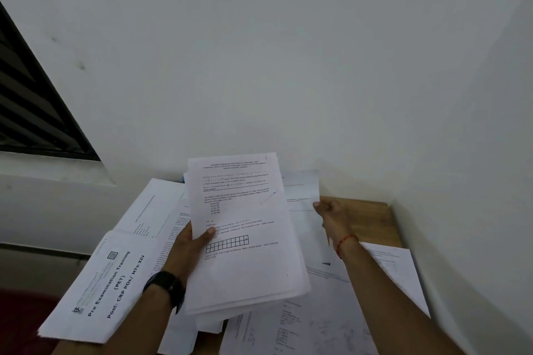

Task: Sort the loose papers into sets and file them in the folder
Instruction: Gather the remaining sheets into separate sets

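My left hand [192, 242] grips a thick stack of printed sheets [245, 268] by its left edge, thumb on the top page, lifted above the desk. That top page shows typed questions and a small grid drawing. My right hand [331, 215] reaches to the back right and pinches the edge of a single sheet [301, 186] lying against the wall. A booklet titled "Pre Examination Training" [98, 288] lies at the left. More loose papers [302, 323] cover the desk under both arms. No folder can be made out.
A wooden desk [366, 219] stands in a corner of white walls [288, 66]. A dark louvred window [31, 112] is at the upper left above a ledge. A sheet [401, 274] hangs over the desk's right edge.
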